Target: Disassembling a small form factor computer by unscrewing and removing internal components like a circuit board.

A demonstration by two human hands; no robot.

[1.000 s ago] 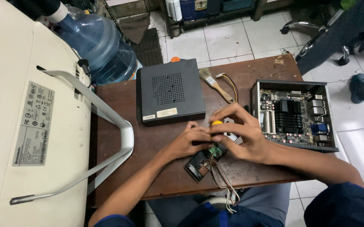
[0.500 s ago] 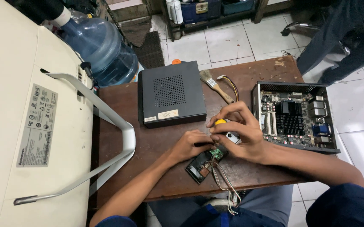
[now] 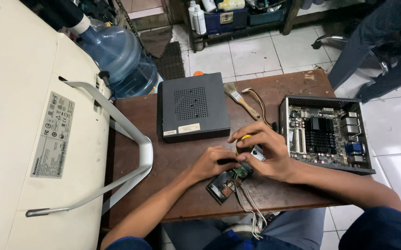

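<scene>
Table: a small brown wooden table [image 3: 302, 78], top scuffed and worn, standing on a floor of white square tiles [image 3: 251, 53].
Room: a workshop corner; a low shelf [image 3: 237, 21] at the back holds bottles and blue bins, and a dark mat [image 3: 166, 58] lies on the tiles.
Left side: one large off-white monitor [image 3: 20, 139] lies face down, smooth plastic, with a curved silver stand [image 3: 131, 139] reaching over the table edge.
Water bottle: one big blue translucent bottle [image 3: 117, 60], round and ribbed, on the floor behind the monitor.
Boxes: two small computer cases. One closed black metal box [image 3: 192, 107] with a square vent grid on top; one open case [image 3: 325, 134] showing a green board, a black finned heatsink and silver ports.
Brush: one paintbrush [image 3: 242, 99] with a wooden handle, lying between the two cases.
Wires: one yellow and black cable [image 3: 261, 104] just beside the brush.
Circuit board: one small dark board [image 3: 226, 184] near the front edge of the table, with a bundle of thin wires [image 3: 247, 203] trailing off toward the person's lap.
Left hand [image 3: 214, 162]: curled, fingers pressed down at the board's upper end.
Right hand [image 3: 263, 155]: clasped around a screwdriver [image 3: 246, 139] with a yellow-topped handle, held upright over the board.
Other person: dark trouser legs [image 3: 376, 51] beside an office chair base at the far right.
</scene>
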